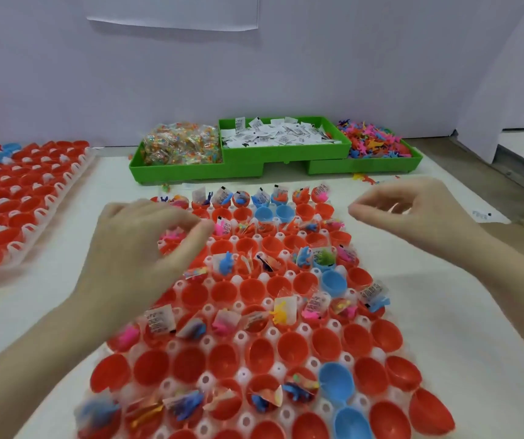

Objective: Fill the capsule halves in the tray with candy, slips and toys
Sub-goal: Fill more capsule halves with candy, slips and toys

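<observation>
The tray [281, 323] of capsule halves [295, 345] is laid on the table [444, 312] near its front edge, and its long axis is seen to run from the front edge toward the back edge, where the supplies are kept. All the halves are turned with the open mouth upward. Some rows are already filled with toys [281, 312] and slips [158, 321], and rows of empty red and blue halves are left between them.

The left hand [140, 248] is held over the far left part of the tray with fingers curled; something pink is seen under the fingertips, but it cannot be told whether it is gripped. The right hand [419, 213] is held above the far right corner of the tray, with thumb and fingers bent toward each other; because of blur, the state of this grip cannot be told either.

Several slips and toys are standing high above the rims, so they could be brushed out by a passing wrist. A half could also be missed, since filled and empty rows are mixed.

Behind the tray a green bin [197, 171] is placed with candy [180, 147], slips and toys, and a second tray [23, 201] lies at the left edge
</observation>
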`<state>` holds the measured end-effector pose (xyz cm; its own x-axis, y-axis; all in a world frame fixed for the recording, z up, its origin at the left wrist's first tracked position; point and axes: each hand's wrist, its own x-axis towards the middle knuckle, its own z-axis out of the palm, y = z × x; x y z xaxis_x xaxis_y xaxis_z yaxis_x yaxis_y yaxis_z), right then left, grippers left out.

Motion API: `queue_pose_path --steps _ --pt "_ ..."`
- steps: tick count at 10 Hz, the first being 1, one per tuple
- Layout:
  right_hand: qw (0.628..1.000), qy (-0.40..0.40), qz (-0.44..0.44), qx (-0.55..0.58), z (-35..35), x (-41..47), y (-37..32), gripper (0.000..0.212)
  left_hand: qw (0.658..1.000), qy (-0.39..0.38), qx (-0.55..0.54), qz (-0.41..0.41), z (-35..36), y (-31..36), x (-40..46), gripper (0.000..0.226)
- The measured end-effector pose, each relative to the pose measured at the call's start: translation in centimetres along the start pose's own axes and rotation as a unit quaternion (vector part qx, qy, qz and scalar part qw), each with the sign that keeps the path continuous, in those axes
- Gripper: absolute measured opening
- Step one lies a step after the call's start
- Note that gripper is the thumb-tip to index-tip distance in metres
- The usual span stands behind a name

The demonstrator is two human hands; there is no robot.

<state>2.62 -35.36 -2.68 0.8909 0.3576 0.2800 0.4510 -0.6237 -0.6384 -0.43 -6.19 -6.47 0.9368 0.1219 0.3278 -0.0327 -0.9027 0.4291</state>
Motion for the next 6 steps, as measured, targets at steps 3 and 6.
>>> queue_pose_path --steps 3,6 --pt "0.964 0.107 0.204 -0.134 0.7 14.4 13.2 0.03 0.995 -0.069 0.005 -0.069 3.3 -6.0 13.7 0.041" --pt "0.925 0.059 0.306 -0.217 1.5 19.6 16.8 0.034 0.981 -0.059 0.121 -0.14 6.4 -9.0 17.5 0.047"
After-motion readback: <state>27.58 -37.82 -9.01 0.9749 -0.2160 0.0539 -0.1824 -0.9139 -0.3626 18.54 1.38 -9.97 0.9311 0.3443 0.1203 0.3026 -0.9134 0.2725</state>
